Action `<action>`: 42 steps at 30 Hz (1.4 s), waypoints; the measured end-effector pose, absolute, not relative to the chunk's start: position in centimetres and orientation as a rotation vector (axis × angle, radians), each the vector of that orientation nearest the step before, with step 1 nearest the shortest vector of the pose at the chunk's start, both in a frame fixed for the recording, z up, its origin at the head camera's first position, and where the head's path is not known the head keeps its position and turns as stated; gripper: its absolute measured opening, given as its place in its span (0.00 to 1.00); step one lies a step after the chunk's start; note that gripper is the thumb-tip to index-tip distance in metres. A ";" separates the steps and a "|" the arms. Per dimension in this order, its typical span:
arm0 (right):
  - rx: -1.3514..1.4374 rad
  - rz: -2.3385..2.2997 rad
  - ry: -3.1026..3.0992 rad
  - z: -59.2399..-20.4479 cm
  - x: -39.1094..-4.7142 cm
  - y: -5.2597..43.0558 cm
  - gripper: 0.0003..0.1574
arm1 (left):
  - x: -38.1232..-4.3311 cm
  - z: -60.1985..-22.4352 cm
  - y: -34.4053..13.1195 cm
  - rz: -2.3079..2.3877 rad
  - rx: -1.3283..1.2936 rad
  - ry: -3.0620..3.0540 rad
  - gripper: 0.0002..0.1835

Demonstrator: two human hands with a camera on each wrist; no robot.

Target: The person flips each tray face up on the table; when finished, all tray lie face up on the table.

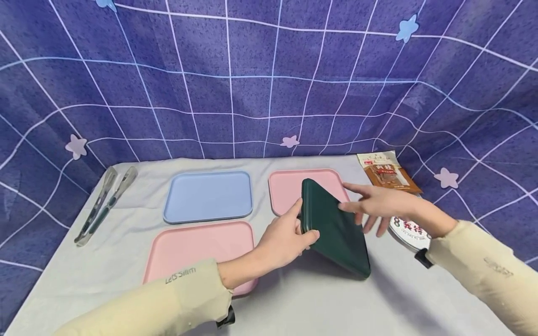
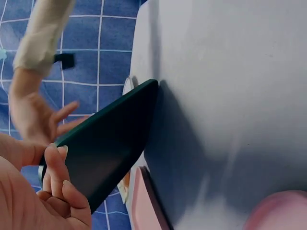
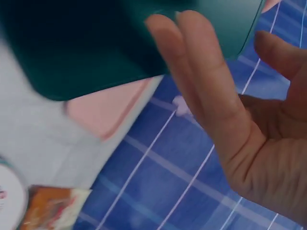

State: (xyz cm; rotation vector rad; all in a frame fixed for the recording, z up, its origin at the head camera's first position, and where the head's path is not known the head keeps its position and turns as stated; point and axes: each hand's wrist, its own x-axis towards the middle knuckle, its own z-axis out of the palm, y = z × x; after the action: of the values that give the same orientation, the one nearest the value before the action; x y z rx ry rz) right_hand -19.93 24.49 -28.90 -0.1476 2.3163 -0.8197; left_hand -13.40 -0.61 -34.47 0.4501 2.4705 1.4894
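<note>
A dark green tray (image 1: pixel 336 231) stands tilted above the white-clothed table, its lower corner at the cloth. My left hand (image 1: pixel 281 238) grips its left edge, thumb on the near face and fingers behind. The left wrist view shows those fingers (image 2: pixel 57 175) curled over the rim. My right hand (image 1: pixel 384 207) is at the tray's upper right edge with fingers spread and loose. In the right wrist view its fingers (image 3: pixel 206 62) overlap the tray's face; whether they touch is unclear. Behind the green tray, a pink tray (image 1: pixel 290 182) is partly hidden.
A blue tray (image 1: pixel 210 196) lies at the back left, with another pink tray (image 1: pixel 201 247) in front. Metal tongs (image 1: pixel 102 205) lie at the far left. A brown food packet (image 1: pixel 388 175) and a round white lid-like item (image 1: pixel 409 235) are at right. A purple curtain (image 1: pixel 252 93) hangs behind.
</note>
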 end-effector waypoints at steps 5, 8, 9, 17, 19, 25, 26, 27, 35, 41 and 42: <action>-0.174 -0.825 2.292 -27.3 -20.9 20.7 0.57 | -13.5 -34.4 0.0 1.538 0.457 2.477 0.38; -0.158 -0.799 2.306 -27.0 -21.2 19.1 0.49 | -13.5 -34.3 0.4 1.522 0.452 2.512 0.35; -0.152 -0.781 2.316 -26.9 -21.4 18.7 0.46 | -13.6 -34.3 0.5 1.505 0.449 2.536 0.34; -0.083 -0.645 2.421 -26.5 -22.3 16.8 0.42 | -13.8 -33.6 1.0 1.428 0.431 2.644 0.32; -0.074 -0.624 2.443 -26.5 -22.4 16.5 0.41 | -13.8 -33.5 1.0 1.434 0.436 2.648 0.31; -0.064 -0.656 2.451 -26.6 -22.1 16.5 0.34 | -13.5 -33.5 1.0 1.479 0.482 2.620 0.31; -0.065 -0.663 2.451 -26.6 -22.0 16.6 0.33 | -13.4 -33.5 1.0 1.490 0.498 2.604 0.32; -0.071 -0.671 2.454 -26.5 -21.8 16.8 0.32 | -13.4 -33.5 1.0 1.503 0.517 2.577 0.33; -0.104 -0.781 2.418 -25.1 -20.9 19.1 0.29 | -12.7 -32.7 0.5 1.585 0.675 2.078 0.48; -0.115 -0.842 2.413 -24.0 -20.2 22.0 0.57 | -13.5 -33.8 -0.5 1.590 0.649 1.989 0.40; -0.118 -0.856 2.413 -23.8 -20.1 22.7 0.59 | -13.7 -34.2 -0.6 1.583 0.624 1.984 0.40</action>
State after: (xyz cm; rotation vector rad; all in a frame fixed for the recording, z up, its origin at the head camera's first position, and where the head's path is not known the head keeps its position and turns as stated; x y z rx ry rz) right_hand -20.11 22.66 -23.84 -0.1177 2.4134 -0.8562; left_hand -13.71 -0.62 -34.21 0.6236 1.9839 1.5829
